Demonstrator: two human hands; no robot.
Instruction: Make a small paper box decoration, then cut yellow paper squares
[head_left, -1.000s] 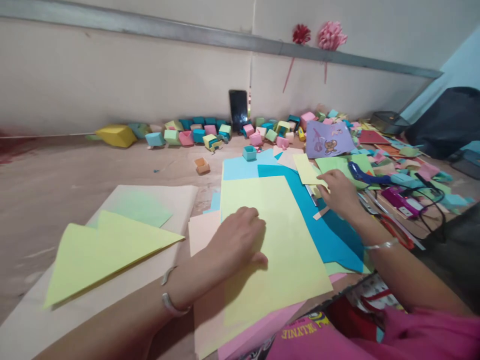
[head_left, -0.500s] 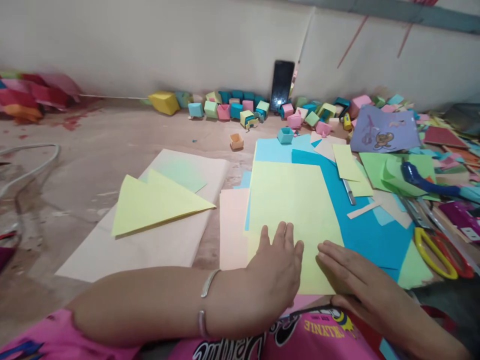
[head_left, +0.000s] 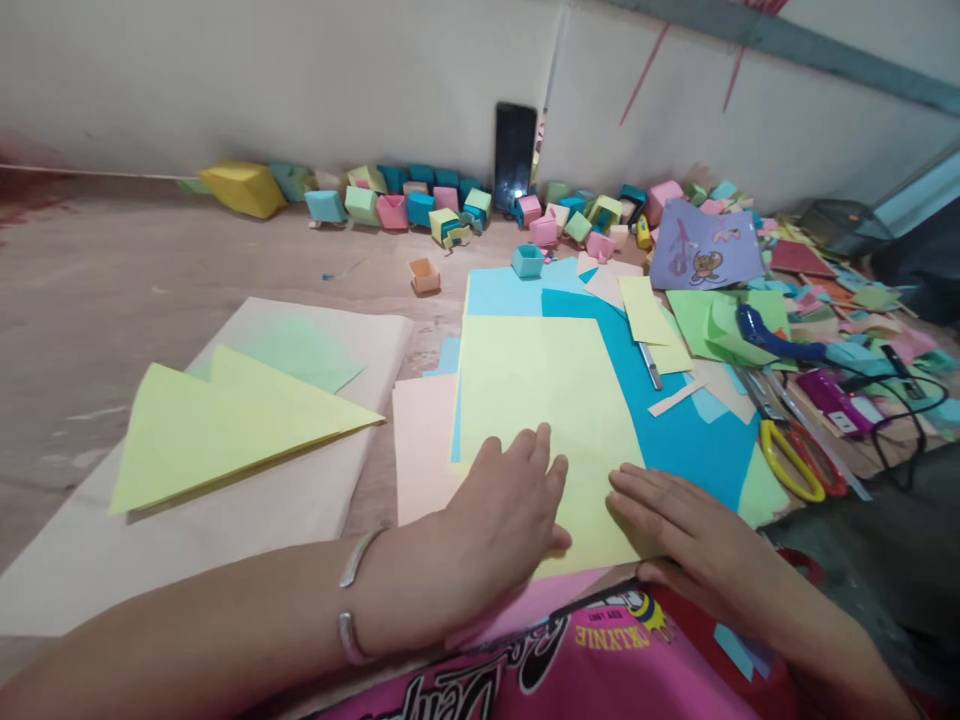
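Note:
A pale yellow sheet of paper (head_left: 540, 380) lies on top of a stack of coloured sheets in front of me. My left hand (head_left: 506, 525) rests over its lower part, fingers loosely bent and a little apart, holding nothing. Flat along the sheet's lower right edge lies my right hand (head_left: 675, 520), its fingers stretched out and side by side. Beneath the yellow sheet show a bright blue sheet (head_left: 697, 450), a light blue sheet (head_left: 499, 292) and a pale pink sheet (head_left: 420, 430). To the left, a folded yellow paper (head_left: 232, 430) sits on a large whitish sheet (head_left: 292, 530).
Small folded paper boxes (head_left: 420, 208) line the wall, with a phone (head_left: 514, 155) propped among them. A cutter knife (head_left: 650, 367), yellow-and-orange-handled scissors (head_left: 791, 462), a blue-handled tool (head_left: 780, 340) and paper scraps (head_left: 870, 300) lie at right. An orange box (head_left: 425, 276) stands nearer.
The view has swung to the right, so everything sits further left in it. My left hand's fingers have bent and drawn closer together on the yellow sheet. My right hand stays at its edge.

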